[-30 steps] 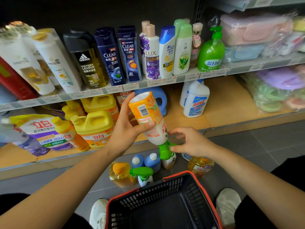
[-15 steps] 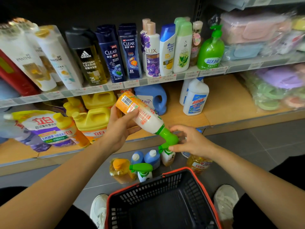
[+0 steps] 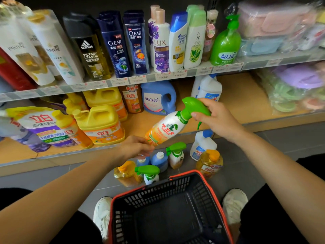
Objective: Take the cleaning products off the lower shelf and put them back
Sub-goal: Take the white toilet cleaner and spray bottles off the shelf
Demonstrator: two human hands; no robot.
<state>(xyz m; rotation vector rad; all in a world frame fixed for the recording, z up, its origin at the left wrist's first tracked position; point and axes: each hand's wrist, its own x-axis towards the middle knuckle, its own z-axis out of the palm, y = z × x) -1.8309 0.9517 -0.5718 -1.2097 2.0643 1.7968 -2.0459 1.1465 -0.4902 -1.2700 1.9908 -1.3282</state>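
— Just off the front edge of the lower wooden shelf (image 3: 237, 95), what is being held?

— A white-and-orange plastic spray bottle with a green trigger head (image 3: 168, 127). It is in the air and tilted, with the head up and to the right and the base down and to the left. The right hand (image 3: 216, 118) is wrapped round the green head. The left hand (image 3: 137, 147) has its fingertips at the base, but I cannot tell whether it grips or only steadies.

— Which step would you call this?

— Most likely putting it back. Two more green-trigger spray bottles (image 3: 175, 154), blue-capped bottles (image 3: 159, 160) and orange-capped bottles of yellow liquid (image 3: 209, 162) stand on the grey tiled floor (image 3: 290, 138) just below. A black plastic basket with a red rim (image 3: 158, 192) sits nearer the person.

— How should it go well?

— Swing the base under the head until the bottle is upright, then carry it in by the neck with the fingers off the trigger lever. Aim for bare wood, either between the blue detergent jug (image 3: 158, 99) and the white bottles at the back (image 3: 209, 88) or to their right. The tall head must pass beneath the upper shelf's price rail. Set the base down flat before letting go, because a narrow bottle that lands crooked could knock over the ones beside it.
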